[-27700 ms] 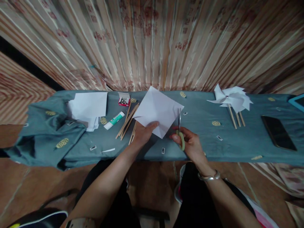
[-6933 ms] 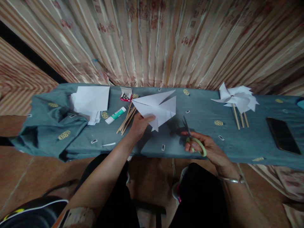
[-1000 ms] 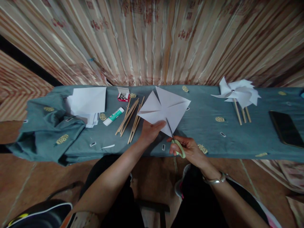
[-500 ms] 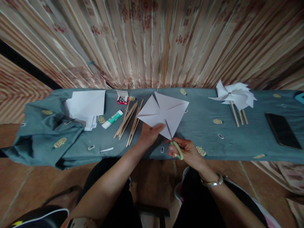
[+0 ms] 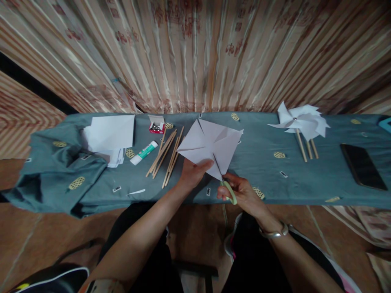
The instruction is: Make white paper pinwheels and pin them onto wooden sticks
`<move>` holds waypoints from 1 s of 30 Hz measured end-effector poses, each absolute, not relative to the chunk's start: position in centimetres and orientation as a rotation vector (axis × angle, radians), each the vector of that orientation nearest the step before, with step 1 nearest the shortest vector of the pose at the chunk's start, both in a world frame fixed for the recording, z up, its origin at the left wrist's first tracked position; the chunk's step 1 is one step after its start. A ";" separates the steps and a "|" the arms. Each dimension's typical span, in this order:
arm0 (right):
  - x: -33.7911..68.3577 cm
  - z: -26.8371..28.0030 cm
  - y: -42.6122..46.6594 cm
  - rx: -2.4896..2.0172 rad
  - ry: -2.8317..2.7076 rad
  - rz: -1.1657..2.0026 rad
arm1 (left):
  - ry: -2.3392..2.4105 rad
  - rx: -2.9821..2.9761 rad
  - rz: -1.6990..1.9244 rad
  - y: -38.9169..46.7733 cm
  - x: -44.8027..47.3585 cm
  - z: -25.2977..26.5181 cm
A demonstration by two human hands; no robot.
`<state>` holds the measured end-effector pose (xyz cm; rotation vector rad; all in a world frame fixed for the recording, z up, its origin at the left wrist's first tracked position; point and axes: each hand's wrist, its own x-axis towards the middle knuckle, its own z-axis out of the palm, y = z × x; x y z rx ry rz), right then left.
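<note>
1. Left hand (image 5: 195,173) pinches white paper square (image 5: 210,142), mid-table, above cloth (image 5: 259,158).
2. Right hand (image 5: 240,191) closed around scissors (image 5: 230,193), blades at paper's near corner.

The only camera sits on my head and looks forward and down, from above my own legs (image 5: 253,252). It faces the table (image 5: 256,158) almost straight across, so the long edge goes from left to right. My left hand (image 5: 194,172) and right hand (image 5: 241,192) are near the middle of this wide view. Above is the curtain (image 5: 183,57), farther away; below is the floor (image 5: 21,240). The right side of the view cuts the table.
</note>
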<state>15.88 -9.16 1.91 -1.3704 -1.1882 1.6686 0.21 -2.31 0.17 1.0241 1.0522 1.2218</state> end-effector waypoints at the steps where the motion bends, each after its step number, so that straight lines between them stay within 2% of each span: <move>1: 15.9 2.0 -9.2 -1.378 -1.181 1.667 | 1.052 1.024 1.221 -2.3 0.2 0.1; 14: 15.7 1.3 -9.2 -1.417 -1.076 1.707 | 1.071 1.034 1.188 -2.5 -0.1 0.4; 30: 15.6 1.4 -9.3 -1.396 -1.210 1.598 | 1.047 1.046 1.177 -2.8 0.0 0.3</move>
